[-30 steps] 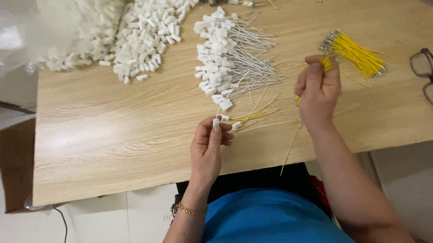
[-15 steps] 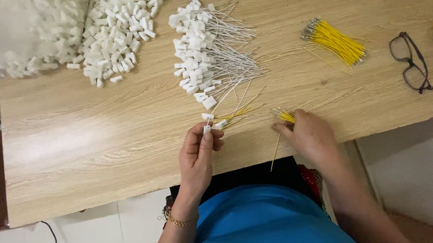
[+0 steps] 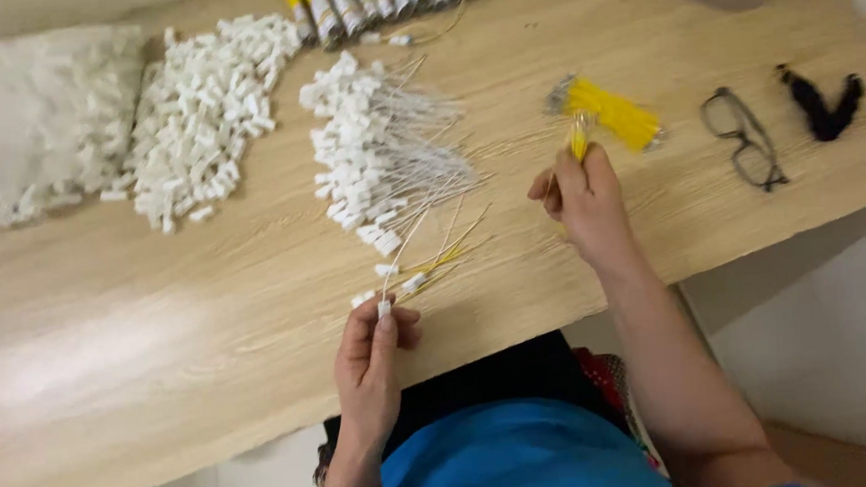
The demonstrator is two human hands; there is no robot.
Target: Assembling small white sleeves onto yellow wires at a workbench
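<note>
Your right hand [image 3: 582, 196] has gone back up to the yellow wire bundle [image 3: 613, 114] on the counter [image 3: 157, 321], pinching one wire, while your left hand [image 3: 371, 350] stays clamped on a white connector [image 3: 385, 308] near the edge.

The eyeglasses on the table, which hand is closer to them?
Right. The right hand is just left of the eyeglasses, by the yellow wire bundle; the left hand is at the near edge.

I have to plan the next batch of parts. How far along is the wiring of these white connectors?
Done: a pile of wired connectors mid-table, a few with yellow wires nearer. In hand: left hand pinches a connector; right hand takes a wire from the yellow bundle. Left: a big heap of loose connectors.
</note>
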